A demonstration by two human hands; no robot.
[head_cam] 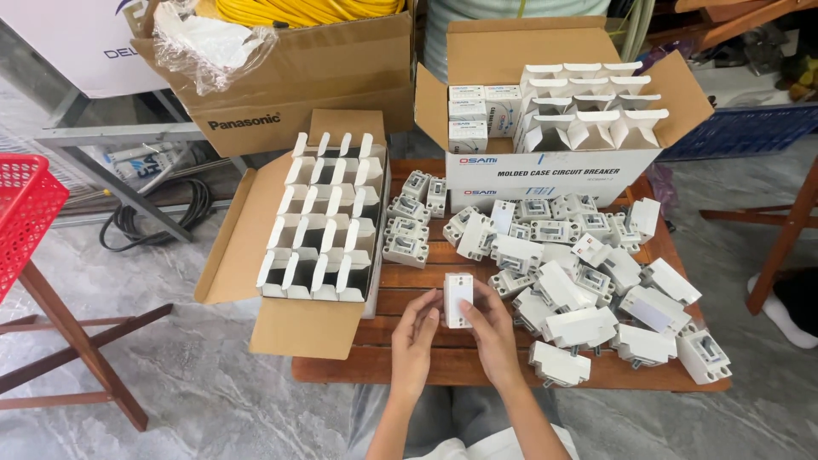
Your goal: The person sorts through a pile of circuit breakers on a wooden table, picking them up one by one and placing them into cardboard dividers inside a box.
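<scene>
Grey marbled floor tiles surround a low wooden slatted table (426, 358), which carries the whole work area. At 6 o'clock in the view, the left hand (415, 339) and the right hand (494, 334) meet over the near edge of the table, and both pinch one small white carton (458, 300) between them: the left fingertips touch its left side, and the right thumb and fingers close on its right side. The carton stands upright, held just above the table. At 3 o'clock from the hands lies a loose pile of white circuit breakers (579, 281), some face up and some on their sides, spread across the right half of the table. At 12 o'clock from the hands, a small group of grey-faced breakers (409, 230) stands in rows. At 10 o'clock, an open cardboard box (256, 230) holds rows of empty white cartons with raised flaps (328, 217). At 1 o'clock, a second open box (554, 162) holds more white cartons, some closed and some open. At 11 o'clock, farther back, a large brown box (290, 77) contains yellow cable (298, 10). At 9 o'clock, a red basket (25, 213) rests on a wooden stand.
</scene>
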